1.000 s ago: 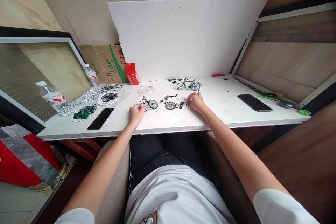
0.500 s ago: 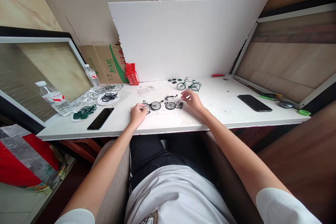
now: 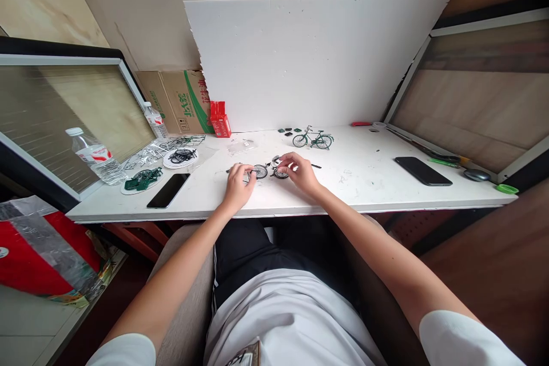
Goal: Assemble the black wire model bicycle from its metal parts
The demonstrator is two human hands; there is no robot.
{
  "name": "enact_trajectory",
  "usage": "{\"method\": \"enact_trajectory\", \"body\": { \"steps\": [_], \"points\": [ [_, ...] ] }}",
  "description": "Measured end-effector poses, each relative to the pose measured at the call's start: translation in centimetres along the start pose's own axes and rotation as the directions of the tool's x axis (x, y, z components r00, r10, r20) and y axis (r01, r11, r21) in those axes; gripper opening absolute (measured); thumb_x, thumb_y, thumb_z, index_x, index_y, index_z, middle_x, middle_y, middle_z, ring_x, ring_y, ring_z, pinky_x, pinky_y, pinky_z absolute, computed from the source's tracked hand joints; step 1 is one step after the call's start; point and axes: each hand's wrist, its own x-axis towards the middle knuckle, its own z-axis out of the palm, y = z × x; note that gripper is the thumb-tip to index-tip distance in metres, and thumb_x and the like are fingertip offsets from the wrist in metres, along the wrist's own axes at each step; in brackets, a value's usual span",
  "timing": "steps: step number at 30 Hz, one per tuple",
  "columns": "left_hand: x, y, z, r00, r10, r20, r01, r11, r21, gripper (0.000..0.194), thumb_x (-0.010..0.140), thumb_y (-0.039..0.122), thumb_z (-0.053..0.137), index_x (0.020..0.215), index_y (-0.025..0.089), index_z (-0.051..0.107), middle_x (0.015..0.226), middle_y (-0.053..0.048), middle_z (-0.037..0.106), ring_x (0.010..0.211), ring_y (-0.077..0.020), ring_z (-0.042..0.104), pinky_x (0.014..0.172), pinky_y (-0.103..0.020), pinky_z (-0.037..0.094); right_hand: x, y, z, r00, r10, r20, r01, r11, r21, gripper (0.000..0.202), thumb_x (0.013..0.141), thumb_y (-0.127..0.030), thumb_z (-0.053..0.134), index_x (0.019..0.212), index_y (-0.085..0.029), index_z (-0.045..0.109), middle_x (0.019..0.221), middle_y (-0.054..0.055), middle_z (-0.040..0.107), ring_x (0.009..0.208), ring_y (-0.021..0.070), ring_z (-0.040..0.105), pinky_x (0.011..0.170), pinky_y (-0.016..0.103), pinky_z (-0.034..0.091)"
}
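Note:
A small black model bicycle lies low on the white table between my hands, one spoked wheel near each hand. My left hand is curled over its left end, thumb and forefinger closed about the frame there. Over the other wheel bends my right hand, its fingers drawn together at the bicycle's upper part. The fingers cover much of the frame, so the exact part each hand grips is hidden. A thin black piece shows just past my right hand. A finished-looking green model bicycle stands upright behind.
Several small green and black pieces lie at the back. To the left are a phone, plates of green parts and black parts, and bottles. Another phone and a mouse lie right.
Both hands have come closer together over the black model bicycle. My right hand has moved left onto the second wheel; my left hand has shifted right. The view has turned slightly.

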Motion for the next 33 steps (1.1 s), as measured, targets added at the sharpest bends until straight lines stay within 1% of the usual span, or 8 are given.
{"method": "enact_trajectory", "body": {
  "steps": [3, 7, 11, 13, 15, 22, 28, 33],
  "points": [
    [-0.7, 1.8, 1.1, 0.991, 0.005, 0.134, 0.012, 0.992, -0.123, 0.03, 0.094, 0.041, 0.07, 0.117, 0.022, 0.073, 0.112, -0.011, 0.07, 0.092, -0.0238, 0.063, 0.094, -0.038, 0.051, -0.4, -0.3, 0.7, 0.999, -0.01, 0.031, 0.011, 1.0, -0.014, 0.024, 0.095, -0.042, 0.069, 0.111, -0.025, 0.065, 0.095, 0.005, 0.08, 0.092, 0.0248, 0.076, 0.076, 0.037, 0.054],
    [-1.3, 2.1, 2.0, 0.977, -0.032, 0.21, 0.079, 0.973, -0.216, 0.028, 0.094, 0.04, 0.069, 0.113, 0.021, 0.078, 0.108, -0.011, 0.075, 0.086, -0.0233, 0.065, 0.084, -0.038, 0.052, -0.9, -0.3, 1.6, 0.997, -0.035, 0.073, 0.037, 0.999, -0.019, 0.021, 0.096, -0.04, 0.068, 0.11, -0.025, 0.066, 0.096, 0.005, 0.079, 0.094, 0.0246, 0.075, 0.075, 0.036, 0.053],
    [-1.2, 1.2, 2.2, 0.972, -0.123, 0.2, 0.182, 0.933, -0.31, 0.028, 0.095, 0.041, 0.067, 0.11, 0.02, 0.08, 0.109, -0.011, 0.079, 0.094, -0.0261, 0.07, 0.084, -0.038, 0.054, -1.2, -0.1, 2.4, 0.995, -0.053, 0.088, 0.058, 0.997, -0.058, 0.033, 0.097, -0.045, 0.068, 0.123, -0.025, 0.065, 0.111, 0.008, 0.077, 0.1, 0.0256, 0.072, 0.076, 0.037, 0.055],
    [-1.1, 0.8, 2.3, 0.968, -0.175, 0.18, 0.231, 0.903, -0.363, 0.029, 0.094, 0.041, 0.069, 0.109, 0.019, 0.079, 0.106, -0.012, 0.079, 0.092, -0.0257, 0.072, 0.086, -0.039, 0.056, -1.3, 0.1, 2.6, 0.991, -0.072, 0.114, 0.083, 0.992, -0.092, 0.043, 0.093, -0.05, 0.073, 0.127, -0.026, 0.065, 0.118, 0.01, 0.075, 0.102, 0.0265, 0.07, 0.077, 0.038, 0.056],
    [-0.9, 0.6, 2.4, 0.959, -0.229, 0.166, 0.279, 0.867, -0.414, 0.029, 0.092, 0.042, 0.072, 0.107, 0.018, 0.078, 0.101, -0.012, 0.079, 0.088, -0.0248, 0.073, 0.086, -0.039, 0.058, -1.4, 0.3, 2.7, 0.985, -0.083, 0.154, 0.104, 0.985, -0.134, 0.048, 0.09, -0.053, 0.077, 0.127, -0.025, 0.066, 0.117, 0.01, 0.074, 0.102, 0.0273, 0.068, 0.078, 0.039, 0.057],
    [-0.6, 0.8, 2.4, 0.932, -0.32, 0.172, 0.363, 0.796, -0.484, 0.035, 0.087, 0.045, 0.076, 0.105, 0.014, 0.076, 0.096, -0.013, 0.079, 0.081, -0.0231, 0.073, 0.083, -0.041, 0.06, -1.6, 0.5, 2.9, 0.974, -0.096, 0.207, 0.143, 0.965, -0.221, 0.022, 0.101, -0.043, 0.064, 0.112, -0.026, 0.072, 0.106, 0.008, 0.075, 0.103, 0.0265, 0.067, 0.08, 0.038, 0.056],
    [-0.5, 0.7, 2.3, 0.918, -0.353, 0.181, 0.396, 0.777, -0.49, 0.038, 0.086, 0.047, 0.078, 0.104, 0.014, 0.074, 0.094, -0.013, 0.079, 0.078, -0.0214, 0.072, 0.086, -0.042, 0.06, -1.4, 0.4, 3.0, 0.974, -0.11, 0.199, 0.154, 0.962, -0.224, 0.018, 0.102, -0.041, 0.063, 0.107, -0.026, 0.072, 0.102, 0.008, 0.075, 0.099, 0.0265, 0.065, 0.079, 0.038, 0.055],
    [-0.6, 0.9, 2.4, 0.92, -0.341, 0.193, 0.391, 0.767, -0.509, 0.036, 0.084, 0.046, 0.079, 0.099, 0.013, 0.073, 0.095, -0.013, 0.078, 0.078, -0.0214, 0.073, 0.083, -0.04, 0.061, -1.5, 0.5, 3.0, 0.987, -0.097, 0.129, 0.123, 0.97, -0.212, 0.018, 0.103, -0.038, 0.061, 0.107, -0.025, 0.071, 0.1, 0.008, 0.072, 0.096, 0.0249, 0.065, 0.079, 0.037, 0.054]
  ]
}}
